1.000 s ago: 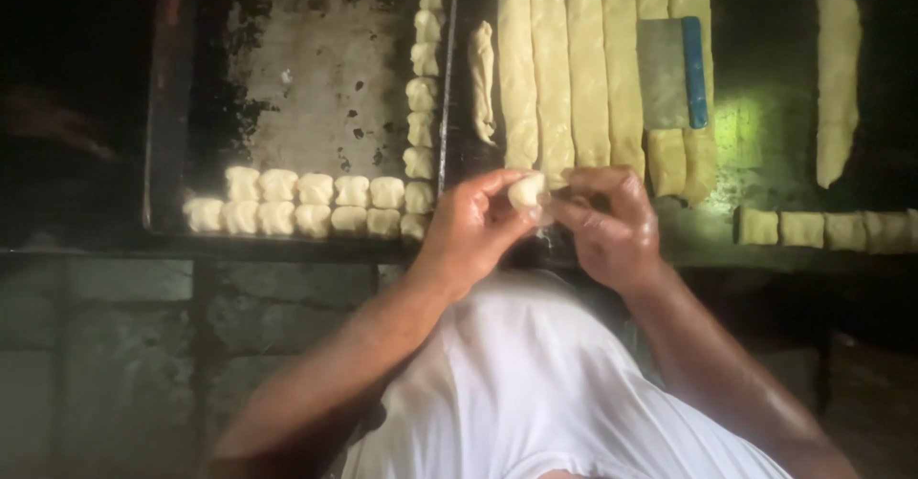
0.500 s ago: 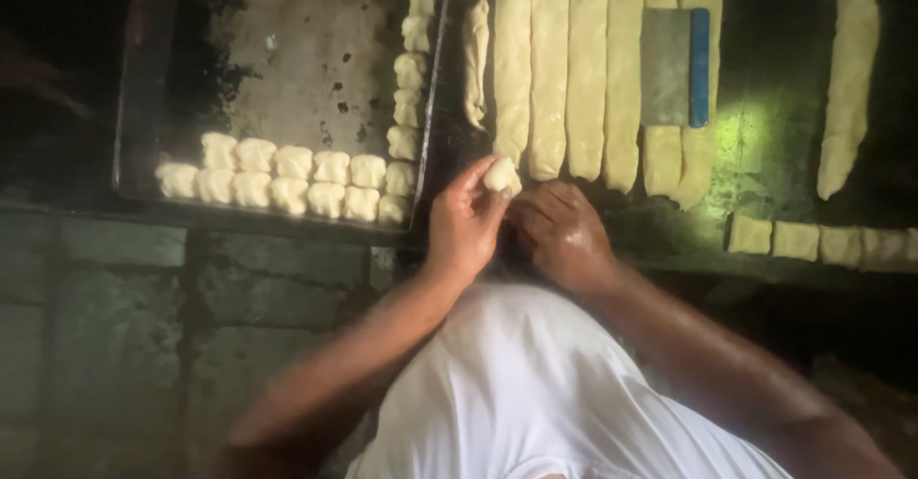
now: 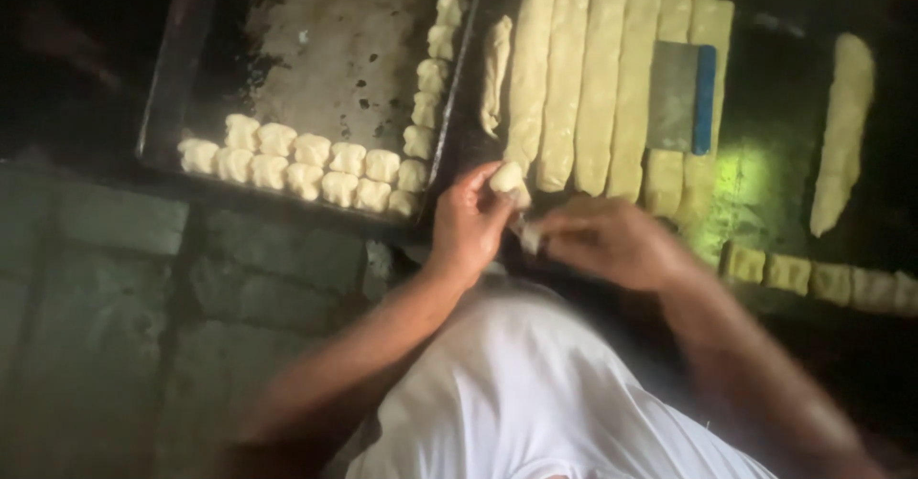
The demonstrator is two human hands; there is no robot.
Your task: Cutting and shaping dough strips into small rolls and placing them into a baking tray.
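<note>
Dough piece (image 3: 506,177): small, pale, lumpy, pinched in the left hand (image 3: 466,228) fingers just below the near end of the long dough strips. Second, smaller dough bit (image 3: 529,238) at the right hand (image 3: 612,245) fingertips; blurred, shape unclear.

Right hand (image 3: 612,245) motion-blurred; can't tell what its fingers (image 3: 550,233) pinch. Small pale scrap (image 3: 529,237) at their tips is too smeared to identify. Baking tray (image 3: 177,68) and dough strips (image 3: 598,20) cut off by top edge. Cut dough pieces (image 3: 832,283) run out the right edge. Left forearm (image 3: 316,374) soft, dim.
</note>
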